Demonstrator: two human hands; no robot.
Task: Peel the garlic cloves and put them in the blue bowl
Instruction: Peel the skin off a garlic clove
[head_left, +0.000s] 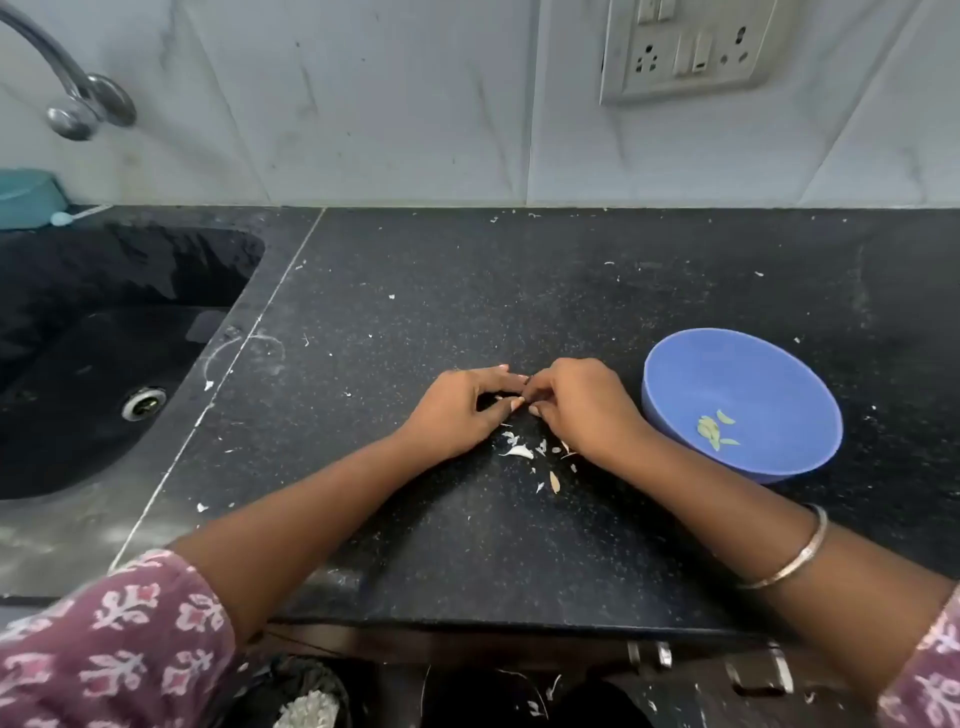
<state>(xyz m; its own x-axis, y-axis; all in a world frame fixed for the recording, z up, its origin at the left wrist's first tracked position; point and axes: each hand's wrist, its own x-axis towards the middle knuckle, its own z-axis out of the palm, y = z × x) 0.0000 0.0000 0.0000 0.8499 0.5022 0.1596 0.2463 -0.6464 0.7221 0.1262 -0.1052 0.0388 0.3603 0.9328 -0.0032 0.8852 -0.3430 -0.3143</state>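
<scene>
Dark speckled bench (519, 291) carries the blue bowl (675, 374), which sits just right of the hands, probably so a finished clove needs only a short drop; a few peeled cloves (714, 430) already lie in it. Left hand (457, 410) and right hand (582, 402) meet left of the bowl, fingers (511, 402) of both curled and pinching one small garlic clove (525, 391), mostly hidden between the fingertips. White skin scraps (519, 450) lie on the bench directly beneath the hands, likely fallen from the peeling.

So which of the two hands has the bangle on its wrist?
The right hand, the one nearer the blue bowl: a thin metal bangle circles its forearm. The left hand, on the sink side, has a bare wrist.
</scene>
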